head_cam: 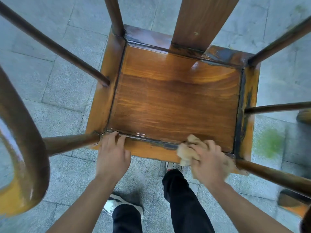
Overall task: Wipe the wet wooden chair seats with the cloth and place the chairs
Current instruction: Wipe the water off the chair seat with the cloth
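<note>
Chair seat [175,98] fills centre frame, seen from directly above; wooden panel set in a raised frame, glossy, with sheen along the near groove and far rail that reads as standing water. Dark worn patches on the frame at right and along the near edge. Spindles and a broad back splat [200,22] rise toward the camera; curved arm rail [28,157] at lower left.

Left hand [111,157]: lower centre-left, fingers laid fairly straight over the near frame edge beside the corner post, pressing rather than gripping. Appears to steady the chair.

Right hand [208,163]: lower centre-right, fingers curled round a bunched tan cloth [185,152], held against the near frame rail. Motion blur here, so exact finger placement unclear.

Stone paving [50,81] beneath; green patch at right. Person's dark trousers and shoes at bottom centre.

Handling judgement:
- Cloth soft, limp, likely damp; bunches easily, best kept wadded in the palm to get into the groove.
- Seat rigid, lacquered, probably slippery wet; water likely collects in the recessed joints.
- Chair looks solid and fairly heavy; for placing, take hold of arm rail or seat frame with both hands, not the thin spindles. Wet lacquer could slide in the grip.

Seat wiping looks under way; near edge in hand, far rail apparently still wet.
</note>
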A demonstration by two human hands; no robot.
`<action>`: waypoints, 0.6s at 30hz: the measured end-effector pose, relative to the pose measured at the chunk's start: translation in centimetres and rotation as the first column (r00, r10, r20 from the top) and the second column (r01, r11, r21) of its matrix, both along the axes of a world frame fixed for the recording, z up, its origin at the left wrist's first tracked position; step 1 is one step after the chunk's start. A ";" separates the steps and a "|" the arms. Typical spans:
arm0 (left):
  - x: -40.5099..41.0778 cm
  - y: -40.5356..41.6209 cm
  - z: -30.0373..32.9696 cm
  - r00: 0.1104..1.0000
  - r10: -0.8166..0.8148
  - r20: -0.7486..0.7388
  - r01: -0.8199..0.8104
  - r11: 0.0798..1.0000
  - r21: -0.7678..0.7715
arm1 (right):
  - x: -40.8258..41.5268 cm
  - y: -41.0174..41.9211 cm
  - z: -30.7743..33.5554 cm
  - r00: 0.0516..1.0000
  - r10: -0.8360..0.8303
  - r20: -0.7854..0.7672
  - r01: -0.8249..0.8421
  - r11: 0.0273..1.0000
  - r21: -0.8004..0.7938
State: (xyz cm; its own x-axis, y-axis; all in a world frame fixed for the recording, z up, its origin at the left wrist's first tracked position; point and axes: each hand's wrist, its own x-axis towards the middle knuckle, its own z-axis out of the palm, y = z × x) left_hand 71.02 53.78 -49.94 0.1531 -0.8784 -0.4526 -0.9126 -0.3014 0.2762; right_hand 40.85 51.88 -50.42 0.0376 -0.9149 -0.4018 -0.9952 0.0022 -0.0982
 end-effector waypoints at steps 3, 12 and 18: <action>0.1 0.7 -0.1 0.999 -0.007 -0.054 0.007 1.000 -0.015 | 9.3 -1.0 -1.2 0.968 0.125 0.217 -0.140 0.988 0.058; 1.4 1.4 -0.6 0.990 0.112 0.087 -0.113 0.994 0.010 | 10.4 -1.6 -2.4 0.881 0.289 0.375 -0.271 0.957 -0.101; -4.4 -2.5 -1.6 0.995 0.074 0.073 -0.066 0.992 -0.110 | -5.1 2.0 -2.3 0.875 -0.405 0.264 0.448 0.885 -0.129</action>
